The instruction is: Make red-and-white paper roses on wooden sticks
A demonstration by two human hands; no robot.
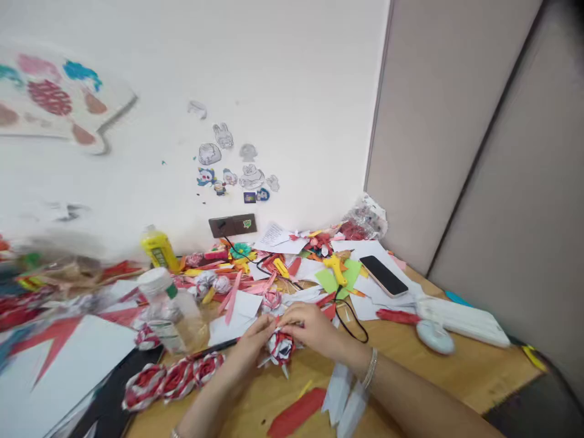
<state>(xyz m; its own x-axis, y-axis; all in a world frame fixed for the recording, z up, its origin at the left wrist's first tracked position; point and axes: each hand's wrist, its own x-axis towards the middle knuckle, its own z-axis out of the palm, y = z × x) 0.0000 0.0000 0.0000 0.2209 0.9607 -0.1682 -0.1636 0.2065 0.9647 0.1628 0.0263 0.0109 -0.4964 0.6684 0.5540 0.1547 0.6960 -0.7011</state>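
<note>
A red and white paper flower (279, 348) is between my two hands, just above the wooden table. My left hand (256, 338) grips its left side with the fingers closed. From the right, my right hand (310, 327) pinches at the top of the flower, where a bit of reddish paper shows between the fingertips. Several finished red and white paper roses (179, 378) lie in a row to the left of my left forearm. Below my right hand are a red paper strip (298, 413) and white paper strips (338, 395).
A yellow glue gun (336, 269) with a black cord rests on green paper. A phone (383, 275) and a white mouse (435, 337) are on the right. A clear jar (171, 310) and a yellow bottle (159, 248) stand left among paper scraps. A wall (310, 91) rises behind.
</note>
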